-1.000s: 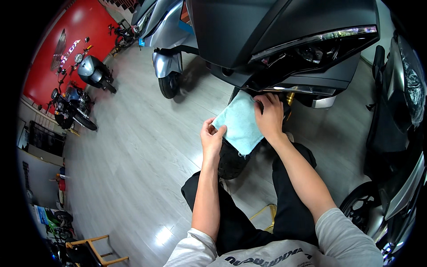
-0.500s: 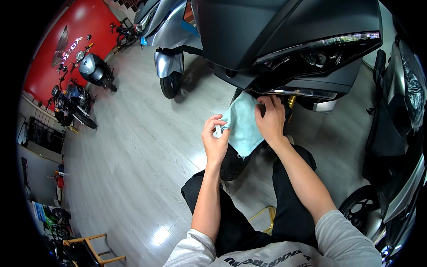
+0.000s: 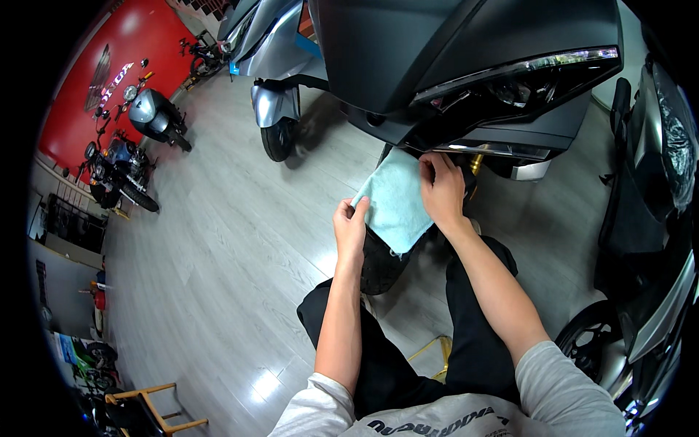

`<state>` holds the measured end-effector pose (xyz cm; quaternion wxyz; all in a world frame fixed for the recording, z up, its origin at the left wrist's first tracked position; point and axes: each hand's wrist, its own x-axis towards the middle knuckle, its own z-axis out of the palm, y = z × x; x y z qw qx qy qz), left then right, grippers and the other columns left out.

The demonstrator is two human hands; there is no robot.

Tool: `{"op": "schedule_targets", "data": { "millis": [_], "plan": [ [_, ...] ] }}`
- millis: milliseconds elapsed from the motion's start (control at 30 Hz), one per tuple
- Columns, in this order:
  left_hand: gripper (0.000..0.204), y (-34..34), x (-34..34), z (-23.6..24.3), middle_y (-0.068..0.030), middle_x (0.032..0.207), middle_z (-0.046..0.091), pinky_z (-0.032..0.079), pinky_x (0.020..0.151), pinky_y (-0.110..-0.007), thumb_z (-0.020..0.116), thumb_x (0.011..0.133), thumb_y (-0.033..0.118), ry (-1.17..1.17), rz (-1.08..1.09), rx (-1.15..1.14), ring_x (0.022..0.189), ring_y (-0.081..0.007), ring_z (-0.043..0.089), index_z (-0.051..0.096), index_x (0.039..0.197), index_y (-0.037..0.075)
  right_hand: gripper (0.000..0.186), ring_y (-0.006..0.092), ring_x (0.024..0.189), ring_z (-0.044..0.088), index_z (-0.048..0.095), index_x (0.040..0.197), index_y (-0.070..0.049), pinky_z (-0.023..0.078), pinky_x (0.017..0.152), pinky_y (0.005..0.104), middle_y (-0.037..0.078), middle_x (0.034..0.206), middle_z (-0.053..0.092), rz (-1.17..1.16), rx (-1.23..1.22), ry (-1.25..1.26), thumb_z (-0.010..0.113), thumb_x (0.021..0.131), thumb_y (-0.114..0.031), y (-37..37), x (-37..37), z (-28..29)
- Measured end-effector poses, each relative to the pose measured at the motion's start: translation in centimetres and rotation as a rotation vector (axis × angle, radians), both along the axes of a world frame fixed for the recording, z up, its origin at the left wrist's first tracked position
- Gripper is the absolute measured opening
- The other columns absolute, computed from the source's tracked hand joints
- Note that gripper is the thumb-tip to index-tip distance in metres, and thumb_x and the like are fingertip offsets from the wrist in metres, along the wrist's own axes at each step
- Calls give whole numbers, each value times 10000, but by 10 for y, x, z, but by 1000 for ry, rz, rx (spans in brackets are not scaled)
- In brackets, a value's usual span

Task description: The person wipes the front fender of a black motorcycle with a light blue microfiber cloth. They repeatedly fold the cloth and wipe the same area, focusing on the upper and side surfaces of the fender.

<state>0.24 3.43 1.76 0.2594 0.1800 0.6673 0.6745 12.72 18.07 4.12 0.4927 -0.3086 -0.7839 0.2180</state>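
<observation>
A light teal cloth is spread over the front mudguard and wheel of a matte black scooter. Between thumb and fingers, my left hand pinches the cloth's left corner, drawing that edge out flat. My right hand is at the cloth's right edge, fingers curled and closed against it, close under the scooter's nose. Below the cloth's lower tip shows the black front tyre, between my knees. What lies under the cloth is hidden.
Low overhead hangs the scooter's headlight. Another scooter's silver front mudguard stands at the far left. On the right is a black and silver scooter. A wooden chair sits at lower left; motorcycles stand by a red wall.
My left hand has closed on the cloth's left corner and pulled it outward, so the folded edge now lies flatter. My right hand has barely moved.
</observation>
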Motion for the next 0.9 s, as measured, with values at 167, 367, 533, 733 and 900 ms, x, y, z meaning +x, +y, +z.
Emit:
{"op": "schedule_targets", "data": {
  "millis": [167, 367, 533, 733, 900],
  "plan": [
    [179, 1, 4, 6, 14, 839, 592, 405, 715, -240, 714, 900, 173, 4, 39, 12, 774, -69, 509, 610, 951, 36, 66, 344, 854, 631, 633, 932, -54, 443, 752, 415, 119, 954, 672, 29, -36, 34, 629, 866, -63, 5, 0, -1],
    [187, 1, 2, 3, 6, 852, 601, 432, 707, -230, 740, 851, 94, 34, 64, 81, 752, -62, 520, 609, 967, 29, 105, 333, 913, 617, 650, 945, -67, 445, 773, 425, 113, 937, 664, -50, -1, 37, 653, 840, -66, 7, -3, 2],
    [193, 1, -1, -1, 5, 861, 610, 436, 709, -226, 734, 859, 109, 26, 54, 44, 766, -65, 532, 619, 988, 25, 97, 314, 853, 631, 672, 893, -46, 475, 752, 394, 111, 881, 664, 24, 227, 65, 685, 798, -33, -13, -5, 12],
    [167, 1, 1, 0, 21, 808, 608, 420, 657, -231, 701, 931, 183, -6, 26, 91, 733, -57, 525, 647, 930, 26, 329, 261, 991, 560, 616, 1012, -75, 411, 848, 395, 80, 1007, 606, 370, 229, -239, 754, 742, -204, -65, -6, 10],
    [176, 1, -4, -2, -13, 901, 644, 438, 748, -247, 698, 935, 195, -59, 25, 140, 821, -74, 549, 658, 897, 28, 453, 273, 1053, 530, 583, 1077, -64, 405, 883, 406, 105, 1091, 568, 271, 248, -333, 785, 691, -186, -72, -8, 9]
  ]
}}
